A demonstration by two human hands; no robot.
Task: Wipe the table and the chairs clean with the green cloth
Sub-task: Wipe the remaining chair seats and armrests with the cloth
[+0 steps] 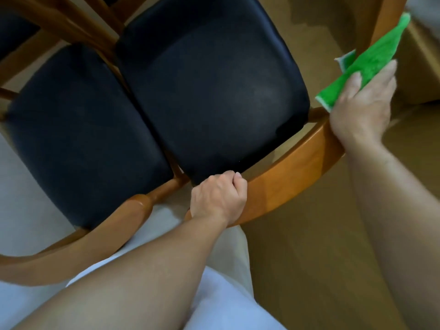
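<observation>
Fingers (pixel 234 181) of my left hand (pixel 217 198) curl tight over the top rail (pixel 285 177) of the near chair's back, gripping it at the rail's left end, about 6 o'clock in my view. My right hand (pixel 364 103) sits at 3 o'clock, thumb and fingers closed around a folded green cloth (pixel 371 65); I hold it against the wooden frame where the rail meets the right upright (pixel 390 15). Cloth runs from my palm up toward 1 o'clock along that upright, a pale edge showing at its left side. Exactly how much of it touches the wood I cannot tell, since my hand is blurred.

Black seat (pixel 209 86) of this chair fills the centre. A second chair seat (pixel 78 136), also black, lies just beside it at 9 o'clock, its curved wooden back rail (pixel 83 244) sweeping to 8 o'clock. Brown floor (pixel 309 258) shows at 4 o'clock. My white garment (pixel 226 306) shows at 6 o'clock between both forearms.
</observation>
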